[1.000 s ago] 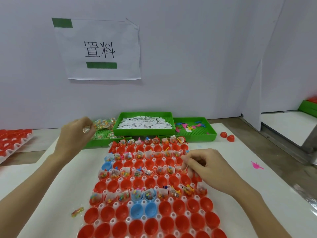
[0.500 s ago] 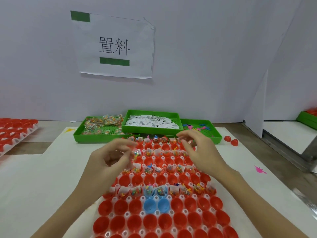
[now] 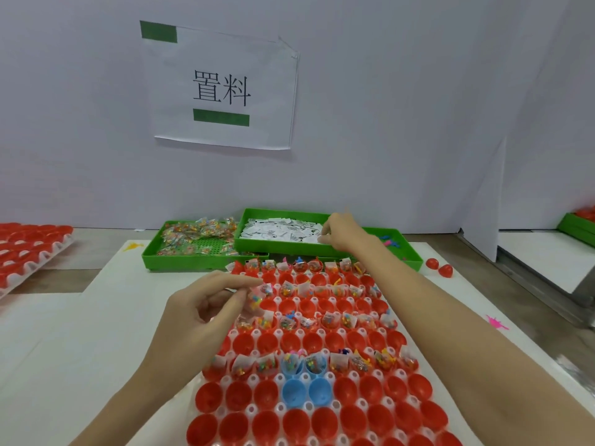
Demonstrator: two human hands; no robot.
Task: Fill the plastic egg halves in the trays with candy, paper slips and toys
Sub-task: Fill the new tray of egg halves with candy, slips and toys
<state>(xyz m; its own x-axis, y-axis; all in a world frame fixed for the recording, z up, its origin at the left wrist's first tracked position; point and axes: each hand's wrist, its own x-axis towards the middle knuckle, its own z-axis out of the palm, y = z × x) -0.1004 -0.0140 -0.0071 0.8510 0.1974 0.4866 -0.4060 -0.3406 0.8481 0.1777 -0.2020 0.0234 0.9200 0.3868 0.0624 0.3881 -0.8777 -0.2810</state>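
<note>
Left hand (image 3: 206, 312) sits over the near-left part of the egg tray (image 3: 257, 403), thumb and fingertips pinching a candy packet (image 3: 259, 294) just above the second and third rows of egg halves (image 3: 325, 365). Right hand (image 3: 341, 233) is stretched far out, fingers curled down into the slips (image 3: 277, 228) in the middle green bin (image 3: 240, 239); whether it has a slip pinched yet, we cannot tell, the fingertips are buried behind the knuckles.

Here is what the next drop turns on, in our judgement: the open cup lies just below and slightly right of our left fingertips, so the left is clearly the nearer hand, and the packet only has to go down. The tray runs lengthwise away from us, rows crosswise, filled rows alternating with bare red ones.

Candy bin (image 3: 180, 255) sits left of the slips, toy bin (image 3: 409, 255) right, much of it hidden behind our right forearm. The tray's near edge is cut off at the bottom. Contents of the far row are too small to sort out. Two loose egg halves lie well right of the bins.
</note>
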